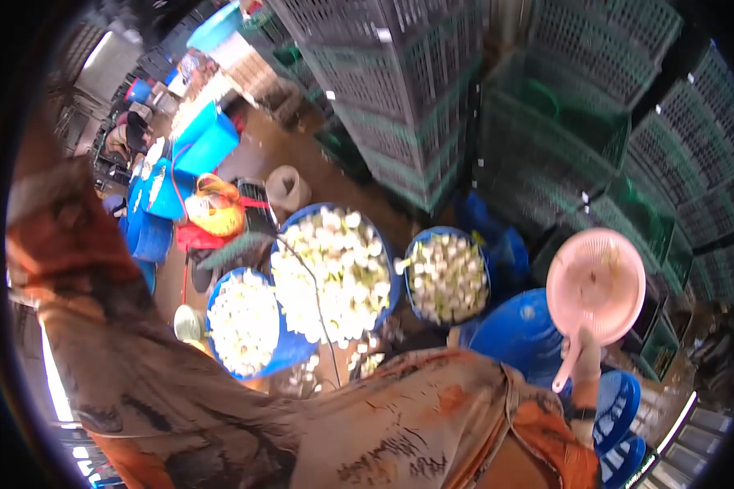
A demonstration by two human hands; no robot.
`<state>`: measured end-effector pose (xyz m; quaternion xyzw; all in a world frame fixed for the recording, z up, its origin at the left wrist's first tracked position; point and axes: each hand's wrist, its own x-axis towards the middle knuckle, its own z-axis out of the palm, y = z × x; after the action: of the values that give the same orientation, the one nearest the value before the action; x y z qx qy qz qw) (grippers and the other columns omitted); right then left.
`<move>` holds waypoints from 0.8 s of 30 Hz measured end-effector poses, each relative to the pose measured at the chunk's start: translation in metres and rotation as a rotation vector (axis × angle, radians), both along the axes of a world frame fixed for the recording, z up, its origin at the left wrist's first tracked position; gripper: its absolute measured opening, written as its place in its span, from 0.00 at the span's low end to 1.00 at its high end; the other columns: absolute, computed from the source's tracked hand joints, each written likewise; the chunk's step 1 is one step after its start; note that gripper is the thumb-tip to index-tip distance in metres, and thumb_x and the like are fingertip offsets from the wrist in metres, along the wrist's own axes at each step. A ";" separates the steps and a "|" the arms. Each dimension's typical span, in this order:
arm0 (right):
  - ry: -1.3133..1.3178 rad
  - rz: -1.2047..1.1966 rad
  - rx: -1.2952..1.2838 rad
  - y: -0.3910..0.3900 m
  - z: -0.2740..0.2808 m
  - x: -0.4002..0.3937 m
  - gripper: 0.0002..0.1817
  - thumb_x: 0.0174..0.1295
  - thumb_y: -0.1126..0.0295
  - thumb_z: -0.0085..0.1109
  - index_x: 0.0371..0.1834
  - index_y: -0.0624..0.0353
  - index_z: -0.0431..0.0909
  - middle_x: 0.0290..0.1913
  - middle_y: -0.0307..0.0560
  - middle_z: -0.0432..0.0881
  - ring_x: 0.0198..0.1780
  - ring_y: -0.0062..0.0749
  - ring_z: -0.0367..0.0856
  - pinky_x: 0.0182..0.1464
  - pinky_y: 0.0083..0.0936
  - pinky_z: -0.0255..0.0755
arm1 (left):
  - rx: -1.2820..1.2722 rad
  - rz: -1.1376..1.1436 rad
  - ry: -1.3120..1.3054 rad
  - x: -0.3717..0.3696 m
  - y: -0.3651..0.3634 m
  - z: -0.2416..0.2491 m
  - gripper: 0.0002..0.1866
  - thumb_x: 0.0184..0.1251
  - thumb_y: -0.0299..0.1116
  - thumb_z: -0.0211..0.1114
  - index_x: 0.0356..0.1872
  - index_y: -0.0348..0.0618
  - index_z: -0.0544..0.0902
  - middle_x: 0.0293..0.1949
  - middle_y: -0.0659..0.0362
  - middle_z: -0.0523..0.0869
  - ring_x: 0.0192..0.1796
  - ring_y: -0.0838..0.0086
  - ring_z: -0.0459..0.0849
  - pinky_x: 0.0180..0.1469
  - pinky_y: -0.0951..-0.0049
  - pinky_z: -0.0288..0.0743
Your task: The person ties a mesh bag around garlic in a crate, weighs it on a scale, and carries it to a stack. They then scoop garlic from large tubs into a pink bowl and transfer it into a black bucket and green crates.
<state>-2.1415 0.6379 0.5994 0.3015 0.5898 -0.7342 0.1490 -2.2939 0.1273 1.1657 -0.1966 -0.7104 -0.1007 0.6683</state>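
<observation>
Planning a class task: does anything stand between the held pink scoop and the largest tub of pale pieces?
Yes: across the view, a smaller filled tub sits between the pink scoop and the largest tub. Clearance height is unclear.

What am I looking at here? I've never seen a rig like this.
There is no machine: one person works with bare hands. The single picture comes from a camera on their head, whose round, dark-edged view bends things. The right hand grips the handle of a round pink scoop. The left sleeve reaches up the left side, but its hand cannot be made out. Below, on the floor, blue tubs hold pale, partly greenish pieces, too blurred to name. Beyond stand tall stacks of slatted crates.
</observation>
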 end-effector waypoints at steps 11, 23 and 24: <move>-0.175 0.505 0.102 -0.009 -0.110 0.046 0.12 0.63 0.62 0.51 0.39 0.59 0.73 0.24 0.40 0.73 0.19 0.24 0.70 0.18 0.18 0.63 | 0.244 -0.032 -0.187 0.304 -0.004 -0.100 0.20 0.60 0.44 0.62 0.47 0.39 0.80 0.46 0.52 0.82 0.48 0.64 0.81 0.51 0.59 0.72; -0.273 0.859 0.263 -0.045 -0.141 0.127 0.13 0.61 0.58 0.51 0.35 0.58 0.71 0.20 0.42 0.72 0.17 0.26 0.71 0.16 0.22 0.65 | 0.893 1.014 -0.947 0.596 -0.074 -0.424 0.11 0.59 0.37 0.67 0.29 0.38 0.83 0.25 0.62 0.81 0.29 0.80 0.76 0.36 0.78 0.72; -0.277 0.882 0.281 -0.047 -0.143 0.129 0.13 0.61 0.58 0.51 0.35 0.58 0.71 0.20 0.42 0.72 0.17 0.26 0.71 0.16 0.22 0.65 | 0.923 1.055 -1.044 0.604 -0.069 -0.460 0.15 0.56 0.41 0.70 0.25 0.38 0.82 0.19 0.62 0.79 0.25 0.81 0.73 0.32 0.77 0.70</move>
<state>-2.0125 0.5912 0.4560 0.1347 0.7297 -0.4671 0.4808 -1.6900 0.0581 0.7056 0.5193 -0.8122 -0.1333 0.2300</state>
